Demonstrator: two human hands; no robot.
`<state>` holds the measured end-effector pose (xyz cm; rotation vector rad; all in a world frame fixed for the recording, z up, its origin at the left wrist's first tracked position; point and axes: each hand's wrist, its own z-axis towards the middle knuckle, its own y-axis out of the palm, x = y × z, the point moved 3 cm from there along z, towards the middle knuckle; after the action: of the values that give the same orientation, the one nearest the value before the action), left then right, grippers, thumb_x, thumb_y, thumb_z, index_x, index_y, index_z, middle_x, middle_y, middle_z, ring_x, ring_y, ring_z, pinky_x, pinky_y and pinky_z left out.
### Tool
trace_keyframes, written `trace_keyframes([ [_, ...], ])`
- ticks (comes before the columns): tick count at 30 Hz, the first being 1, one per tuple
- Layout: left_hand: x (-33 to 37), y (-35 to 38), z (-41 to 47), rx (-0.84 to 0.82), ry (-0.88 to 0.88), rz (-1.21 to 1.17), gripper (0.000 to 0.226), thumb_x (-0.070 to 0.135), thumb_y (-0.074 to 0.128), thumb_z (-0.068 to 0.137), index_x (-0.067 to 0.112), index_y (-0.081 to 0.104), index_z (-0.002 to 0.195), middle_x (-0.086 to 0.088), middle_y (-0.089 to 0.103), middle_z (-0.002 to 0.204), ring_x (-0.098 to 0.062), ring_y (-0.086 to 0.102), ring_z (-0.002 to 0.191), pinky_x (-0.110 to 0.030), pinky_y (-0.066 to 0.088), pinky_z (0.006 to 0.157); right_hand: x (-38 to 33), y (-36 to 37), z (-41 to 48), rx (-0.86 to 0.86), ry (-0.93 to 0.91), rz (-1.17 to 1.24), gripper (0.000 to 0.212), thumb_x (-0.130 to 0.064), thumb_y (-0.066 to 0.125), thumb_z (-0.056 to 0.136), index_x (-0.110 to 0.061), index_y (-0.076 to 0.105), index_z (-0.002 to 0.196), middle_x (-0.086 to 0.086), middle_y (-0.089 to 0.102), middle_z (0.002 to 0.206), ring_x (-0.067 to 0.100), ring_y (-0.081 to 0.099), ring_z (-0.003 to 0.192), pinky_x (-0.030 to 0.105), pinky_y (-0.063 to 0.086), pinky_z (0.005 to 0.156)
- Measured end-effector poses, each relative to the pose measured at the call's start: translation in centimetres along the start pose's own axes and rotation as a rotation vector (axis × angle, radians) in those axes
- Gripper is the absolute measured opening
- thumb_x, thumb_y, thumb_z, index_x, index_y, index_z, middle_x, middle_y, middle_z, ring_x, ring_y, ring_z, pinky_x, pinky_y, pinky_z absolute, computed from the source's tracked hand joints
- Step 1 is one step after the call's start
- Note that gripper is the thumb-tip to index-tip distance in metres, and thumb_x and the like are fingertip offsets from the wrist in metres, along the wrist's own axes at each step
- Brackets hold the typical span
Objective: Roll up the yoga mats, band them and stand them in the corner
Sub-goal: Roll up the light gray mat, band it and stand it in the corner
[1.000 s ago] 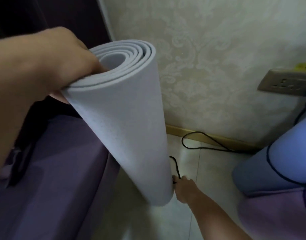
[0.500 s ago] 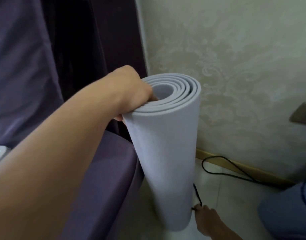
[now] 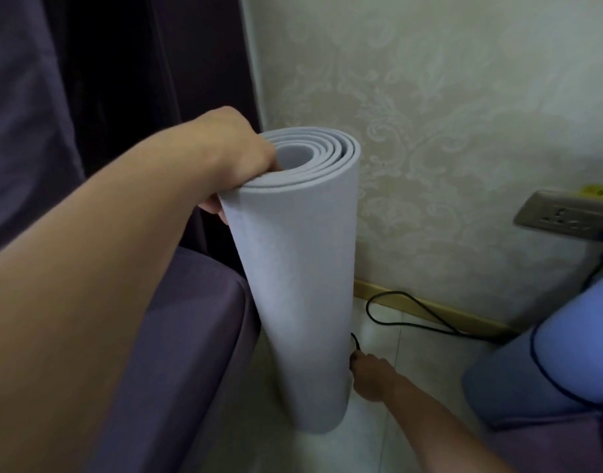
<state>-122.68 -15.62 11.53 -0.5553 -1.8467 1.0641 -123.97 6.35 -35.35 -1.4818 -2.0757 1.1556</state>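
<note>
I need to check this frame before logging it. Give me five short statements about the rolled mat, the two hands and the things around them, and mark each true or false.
1. The left hand grips the top rim of the pale grey rolled foam mat. True.
2. The grey mat lies flat on the floor. False: it stands roughly upright.
3. The right hand is down near the mat's lower end, at a thin black cord. True.
4. A blue rolled mat at right has a dark band around it. True.
5. The grey wall socket is left of the grey mat. False: it is to the right.
</note>
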Motion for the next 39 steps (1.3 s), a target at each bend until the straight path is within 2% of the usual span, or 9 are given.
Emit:
trace_keyframes([
  [4,-0.2,0.1,0.3,-0.005,0.007,0.004,0.019,0.022,0.074,0.083,0.006,0.069,0.092,-0.019,0.073,0.08,-0.032,0.073,0.063,-0.044,0.063,0.066,-0.3,-0.6,0.1,0.013,0.003,0.015,0.035,-0.008,0.044,0.096,-0.002,0.051,0.13,0.014,0.058,0.125,0.031,0.057,0.118,0.033,0.043,0.093],
  [7,-0.5,0.1,0.7,-0.001,0.004,-0.004,0.023,0.026,0.074,0.082,0.006,0.068,0.091,-0.018,0.073,0.08,-0.033,0.073,0.065,-0.046,0.063,0.069,-0.1,-1.8,0.1,0.053,0.007,0.024,0.012,-0.009,0.052,0.093,-0.006,0.062,0.1,-0.001,0.045,0.079,0.029,0.062,0.105,0.026,0.038,0.074],
  [10,-0.9,0.1,1.2,-0.004,0.013,-0.038,0.03,0.03,0.076,0.079,0.007,0.065,0.096,-0.015,0.07,0.088,-0.035,0.07,0.075,-0.047,0.062,0.073,-0.2,-4.3,-0.4,0.154,0.009,0.084,0.025,-0.015,0.06,0.089,-0.01,0.046,0.069,0.005,0.048,0.071,0.029,0.058,0.085,0.027,0.036,0.067],
  [17,-1.3,1.1,1.8,0.005,0.004,-0.157,0.04,0.036,0.083,0.074,0.011,0.063,0.098,-0.007,0.065,0.089,-0.024,0.062,0.076,-0.031,0.05,0.06,-0.6,-14.9,-4.8,0.26,-0.015,0.43,0.022,-0.018,0.065,0.079,-0.013,0.077,0.096,0.004,0.076,0.097,0.022,0.07,0.092,0.036,0.057,0.081],
  [20,-1.1,1.3,0.7,0.002,-0.026,-0.194,0.035,0.032,0.079,0.076,0.011,0.062,0.098,-0.006,0.064,0.089,-0.022,0.06,0.075,-0.029,0.042,0.054,-1.8,-21.0,-11.3,0.317,0.053,0.72,0.012,-0.01,0.068,0.084,-0.011,0.076,0.092,0.006,0.075,0.085,0.017,0.067,0.073,0.029,0.053,0.068],
  [26,0.4,1.1,-3.1,-0.061,0.021,-0.272,0.037,0.015,0.067,0.086,0.018,0.053,0.12,-0.004,0.066,0.105,-0.025,0.063,0.095,-0.037,0.054,0.082,-4.4,-31.9,-22.0,0.513,0.053,1.16,0.021,-0.004,0.057,0.098,-0.014,0.059,0.08,0.001,0.052,0.061,0.015,0.046,0.05,0.026,0.036,0.05],
  [33,0.6,1.1,-8.0,-0.024,-0.076,-0.396,0.04,0.016,0.071,0.084,0.027,0.035,0.097,0.005,0.056,0.099,-0.016,0.059,0.075,-0.044,0.051,0.071,-7.4,-39.5,-32.3,0.145,-0.134,1.906,0.011,-0.013,0.051,0.093,-0.017,0.054,0.083,0.0,0.043,0.065,0.007,0.03,0.04,0.013,0.019,0.035],
  [37,0.4,1.2,-9.4,0.031,-0.072,-0.363,0.031,0.014,0.07,0.084,0.028,0.042,0.087,0.012,0.053,0.097,-0.014,0.057,0.077,-0.034,0.046,0.071,-9.3,-40.8,-35.0,-0.048,-0.199,1.926,0.015,-0.018,0.047,0.094,-0.015,0.045,0.079,-0.004,0.042,0.059,0.005,0.028,0.041,0.014,0.016,0.033],
  [39,0.3,1.4,-9.6,0.036,-0.024,-0.381,0.025,0.009,0.068,0.086,0.029,0.054,0.081,0.02,0.053,0.105,-0.011,0.059,0.087,-0.025,0.042,0.075,-10.3,-40.2,-34.5,0.064,-0.101,1.799,0.02,-0.012,0.048,0.1,-0.014,0.05,0.08,-0.002,0.045,0.062,0.007,0.032,0.042,0.015,0.02,0.034],
])
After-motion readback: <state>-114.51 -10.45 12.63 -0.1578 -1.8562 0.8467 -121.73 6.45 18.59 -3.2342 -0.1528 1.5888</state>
